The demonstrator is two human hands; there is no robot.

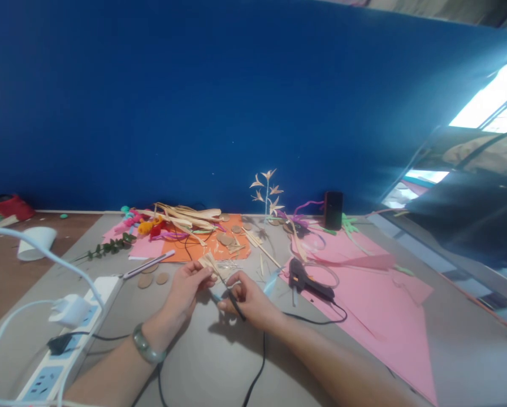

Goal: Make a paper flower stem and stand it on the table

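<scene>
In the middle of the table, my left hand point(184, 291) pinches a folded pale strip point(209, 263), which looks like dried husk. My right hand point(255, 302) is closed round a slim dark tool point(236, 306) that resembles tweezers; its tip meets the strip. Whether the tip grips the strip is too blurred to tell. Beyond my hands stands a thin stem with pale pointed husk flowers point(274, 191). A black glue gun point(310, 281) lies to the right of my right hand, partly on pink paper point(389, 316).
A white power strip point(52, 364) with a plugged-in charger point(70, 311) lies at left, cables looping over it. Behind are husk strips point(189, 215), orange paper point(183, 249), wooden discs point(145, 280) and a green leafy sprig point(109, 247). A dark phone-like block point(333, 210) stands by the blue wall point(219, 102).
</scene>
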